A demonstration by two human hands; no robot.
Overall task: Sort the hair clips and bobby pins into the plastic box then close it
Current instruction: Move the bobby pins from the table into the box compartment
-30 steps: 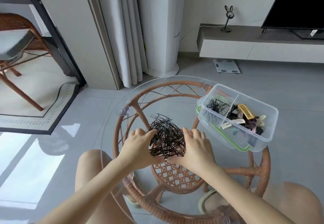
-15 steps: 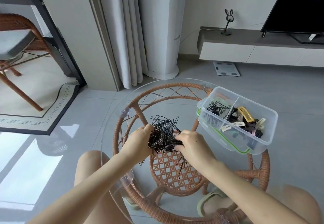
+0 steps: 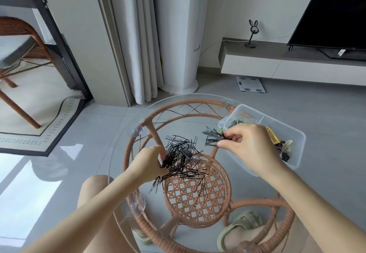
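Pinching bobby pins (image 3: 213, 138) beside the plastic box (image 3: 297, 153), right hand (image 3: 251, 149) hovers (left hand (image 3: 147, 163) grip clutches pile (image 3: 182, 157)).

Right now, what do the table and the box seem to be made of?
Table top: clear glass, glossy; the floor shows through. Frame: brown woven rattan or wicker, matte. Box: translucent plastic, probably; its contents show through the wall.

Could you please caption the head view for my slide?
Right hand pinches bobby pins near the plastic box; left hand grips the pile.
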